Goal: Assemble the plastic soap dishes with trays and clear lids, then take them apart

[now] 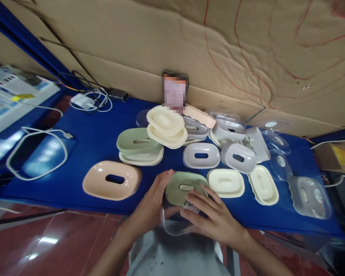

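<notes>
My left hand (149, 207) and my right hand (211, 216) both grip a green oval slotted tray (180, 184) at the near edge of the blue table (92, 140). Under it sits a clear plastic oval shell (174, 226), pressed against the tray; my fingers wrap both pieces. A peach slotted tray (112, 180) lies to the left. A cream tray (225, 183) lies just right of my hands.
Several more oval trays in green (138, 143), cream (166, 124), grey (201, 155) and clear lids (309, 195) crowd the table's middle and right. White cables (34, 153) and a charger (82, 100) lie left. A cardboard wall (189, 46) backs the table.
</notes>
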A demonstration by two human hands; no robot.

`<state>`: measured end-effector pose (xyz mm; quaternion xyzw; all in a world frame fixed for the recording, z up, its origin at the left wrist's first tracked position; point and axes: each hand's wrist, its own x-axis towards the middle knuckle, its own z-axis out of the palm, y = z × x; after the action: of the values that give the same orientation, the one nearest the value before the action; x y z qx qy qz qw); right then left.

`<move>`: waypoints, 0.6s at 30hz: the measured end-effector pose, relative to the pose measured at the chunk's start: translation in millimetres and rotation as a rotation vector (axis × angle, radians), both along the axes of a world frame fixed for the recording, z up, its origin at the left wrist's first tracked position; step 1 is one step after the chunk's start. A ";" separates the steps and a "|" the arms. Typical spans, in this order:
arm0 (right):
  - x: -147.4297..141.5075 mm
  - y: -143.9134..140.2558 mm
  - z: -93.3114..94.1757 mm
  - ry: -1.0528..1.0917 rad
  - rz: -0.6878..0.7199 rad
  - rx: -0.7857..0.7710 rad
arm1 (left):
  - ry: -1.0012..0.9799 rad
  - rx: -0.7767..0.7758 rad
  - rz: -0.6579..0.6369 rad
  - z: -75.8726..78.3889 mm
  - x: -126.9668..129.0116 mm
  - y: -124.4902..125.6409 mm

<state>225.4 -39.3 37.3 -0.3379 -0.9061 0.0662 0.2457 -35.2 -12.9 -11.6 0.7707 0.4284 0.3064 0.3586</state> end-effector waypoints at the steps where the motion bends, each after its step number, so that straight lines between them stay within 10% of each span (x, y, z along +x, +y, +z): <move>1: 0.6 1.3 -0.6 -0.011 -0.024 -0.012 | -0.003 -0.006 0.004 -0.2 0.3 -0.2; 9: -6.0 1.3 -1.1 0.096 -0.381 0.076 | -0.003 0.022 0.023 -8.1 1.7 -3.3; 18: -7.4 -3.0 -6.3 -0.186 -0.172 -0.043 | 0.037 -0.061 0.007 -5.9 -0.2 -4.2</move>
<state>218.0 -42.2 30.9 -0.4243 -0.8910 0.0326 0.1580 -35.4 -17.1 -17.5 0.7635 0.4468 0.2802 0.3728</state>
